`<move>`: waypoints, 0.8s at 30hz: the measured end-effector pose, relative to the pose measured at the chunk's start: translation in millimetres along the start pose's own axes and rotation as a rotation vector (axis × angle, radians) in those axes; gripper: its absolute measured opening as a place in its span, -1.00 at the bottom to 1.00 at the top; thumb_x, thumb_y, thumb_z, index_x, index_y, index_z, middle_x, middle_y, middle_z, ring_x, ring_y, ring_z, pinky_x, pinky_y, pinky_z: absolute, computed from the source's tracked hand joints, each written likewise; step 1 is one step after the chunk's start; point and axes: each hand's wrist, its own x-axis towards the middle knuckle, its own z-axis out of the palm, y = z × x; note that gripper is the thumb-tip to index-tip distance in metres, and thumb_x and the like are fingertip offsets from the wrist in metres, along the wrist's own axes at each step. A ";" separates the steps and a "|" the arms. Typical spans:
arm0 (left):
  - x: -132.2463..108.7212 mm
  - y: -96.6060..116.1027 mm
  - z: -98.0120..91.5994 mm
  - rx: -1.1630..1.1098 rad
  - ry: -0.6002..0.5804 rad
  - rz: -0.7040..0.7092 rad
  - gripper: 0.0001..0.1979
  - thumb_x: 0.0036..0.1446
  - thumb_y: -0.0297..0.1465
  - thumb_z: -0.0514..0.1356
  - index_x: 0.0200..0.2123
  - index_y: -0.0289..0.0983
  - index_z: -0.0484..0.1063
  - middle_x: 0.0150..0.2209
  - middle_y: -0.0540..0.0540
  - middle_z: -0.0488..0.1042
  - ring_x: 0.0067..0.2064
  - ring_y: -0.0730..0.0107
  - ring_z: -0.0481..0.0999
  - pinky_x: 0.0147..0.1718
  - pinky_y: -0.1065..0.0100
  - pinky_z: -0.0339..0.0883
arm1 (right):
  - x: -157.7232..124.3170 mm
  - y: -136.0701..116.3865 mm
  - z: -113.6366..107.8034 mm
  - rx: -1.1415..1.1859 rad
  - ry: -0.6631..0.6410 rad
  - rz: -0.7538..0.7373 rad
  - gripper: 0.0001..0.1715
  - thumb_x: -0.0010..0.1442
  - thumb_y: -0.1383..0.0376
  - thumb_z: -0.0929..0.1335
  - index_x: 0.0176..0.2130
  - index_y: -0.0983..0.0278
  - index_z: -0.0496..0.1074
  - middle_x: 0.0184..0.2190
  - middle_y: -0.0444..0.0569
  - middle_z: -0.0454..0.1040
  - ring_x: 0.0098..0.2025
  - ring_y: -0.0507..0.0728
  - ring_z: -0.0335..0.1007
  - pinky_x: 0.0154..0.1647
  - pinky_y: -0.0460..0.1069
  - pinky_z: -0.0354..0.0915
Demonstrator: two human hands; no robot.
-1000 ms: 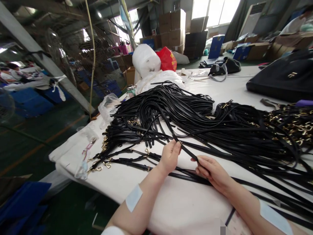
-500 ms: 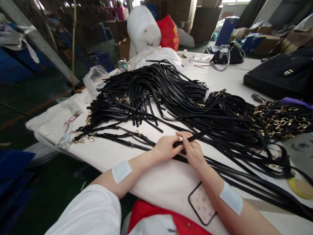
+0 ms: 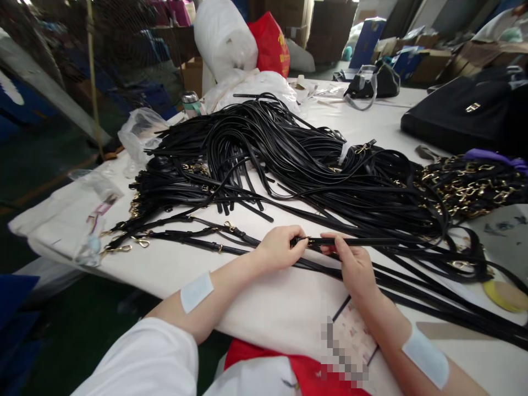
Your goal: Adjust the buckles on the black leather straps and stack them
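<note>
Head view: black strap under two-handed control, tangling risk noted

Left hand (image 3: 282,247): fingers curled, grasping the black strap (image 3: 371,242) at its gold-coloured fitting (image 3: 310,241). Right hand (image 3: 357,269): thumb and fingers pinching the same strap just beside the fitting. The strap lies between the hands and runs on to the right, above the near edge of the white table (image 3: 256,302); its far end cannot be told from the others.

Risks, in my judgement:
- Snagging: the strap pile (image 3: 264,137) lies close beyond the hands, so a sharp pull could drag neighbouring lengths along.
- Slipping: the right hand's pinch is narrow; uneven tension could free the strap.
- Scratching: loose gold clasps (image 3: 142,242) at left could mark straps rubbed against them.
</note>
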 end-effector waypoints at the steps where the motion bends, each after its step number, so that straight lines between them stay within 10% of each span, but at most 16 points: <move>1: -0.2 -0.5 -0.2 -0.009 0.002 0.008 -0.85 0.14 -0.38 0.11 -0.39 -0.26 0.46 -0.51 0.03 0.44 -0.49 0.46 0.31 -0.48 0.42 0.13 | -0.5 1.2 0.7 0.030 -0.006 0.013 -0.52 0.28 -0.04 0.29 -0.15 0.26 0.57 -0.40 -0.01 0.58 -0.31 0.16 0.50 -0.17 0.05 0.39; 12: -2.5 -2.0 -1.7 -0.023 0.046 0.020 -0.91 0.08 -0.39 0.17 -0.42 -0.26 0.45 -0.55 0.04 0.42 -0.52 0.47 0.31 -0.52 0.43 0.11 | -6.0 1.7 3.8 -0.009 -0.031 0.013 -0.58 0.30 0.02 0.30 -0.12 0.26 0.56 -0.26 0.02 0.62 -0.22 0.20 0.55 -0.07 0.13 0.43; 24: -10.6 2.9 -3.0 0.046 0.055 0.030 -0.93 0.04 -0.46 0.15 -0.47 -0.25 0.40 -0.56 0.03 0.40 -0.52 0.45 0.31 -0.51 0.42 0.11 | -13.4 -13.4 13.5 -0.419 -0.149 -0.377 -0.69 0.33 0.21 0.26 -0.05 0.13 0.53 -0.11 0.01 0.57 -0.05 0.24 0.48 0.07 0.18 0.34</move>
